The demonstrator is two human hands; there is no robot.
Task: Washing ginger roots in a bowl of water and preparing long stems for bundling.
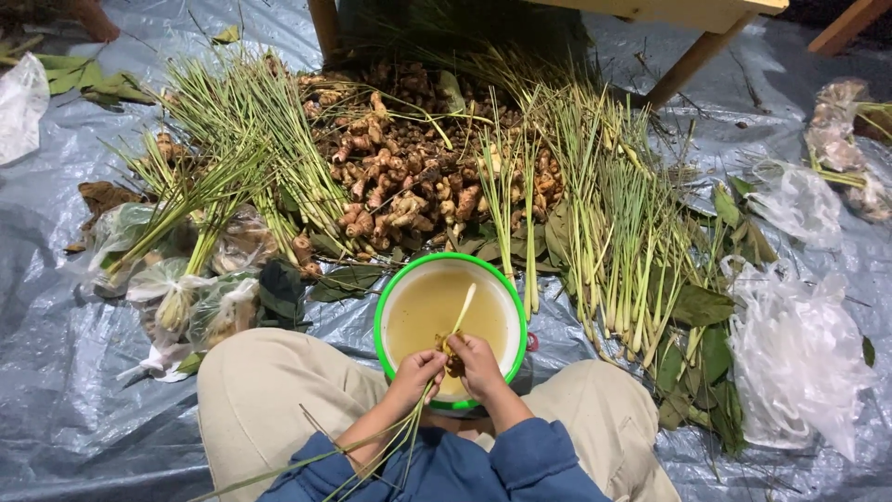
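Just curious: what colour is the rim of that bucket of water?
Bright green rim, white inside; clearest in the head view.

Green-rimmed white bucket (383,316), murky yellow water (423,316), pale green lemongrass stalks (613,251), brown ginger roots (400,177), grey-blue tarp (56,372)

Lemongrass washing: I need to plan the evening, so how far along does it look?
Done: a few tied bags of stalks and leaves lie at the left. In hand: both hands, left hand and right hand, hold one lemongrass stalk over the green-rimmed basin of cloudy water. Left: large loose lemongrass piles and a heap of ginger-like roots remain unbagged, so most work looks ahead.
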